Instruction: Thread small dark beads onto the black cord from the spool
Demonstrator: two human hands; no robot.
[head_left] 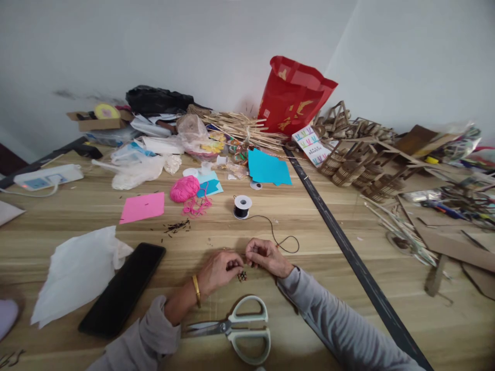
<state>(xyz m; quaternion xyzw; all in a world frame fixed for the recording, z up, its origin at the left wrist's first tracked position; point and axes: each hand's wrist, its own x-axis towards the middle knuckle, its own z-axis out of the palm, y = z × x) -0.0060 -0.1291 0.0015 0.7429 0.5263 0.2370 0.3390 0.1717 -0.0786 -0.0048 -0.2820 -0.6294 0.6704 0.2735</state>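
My left hand, with a gold bracelet at the wrist, is closed with its fingertips pinched together; what they hold is too small to make out. Close beside it, my right hand pinches a thin black cord. That cord curls in a loop on the table and runs back to a white spool wound with black. A small cluster of dark, coloured beads lies just below my fingertips. Nearer to me, scissors with pale handles lie with their blades pointing left.
Left lie a black phone, white tissue, pink paper and small dark bits. Beyond are pink yarn, blue sheets and a red bag. Woven bamboo pieces crowd the right, past a black strip.
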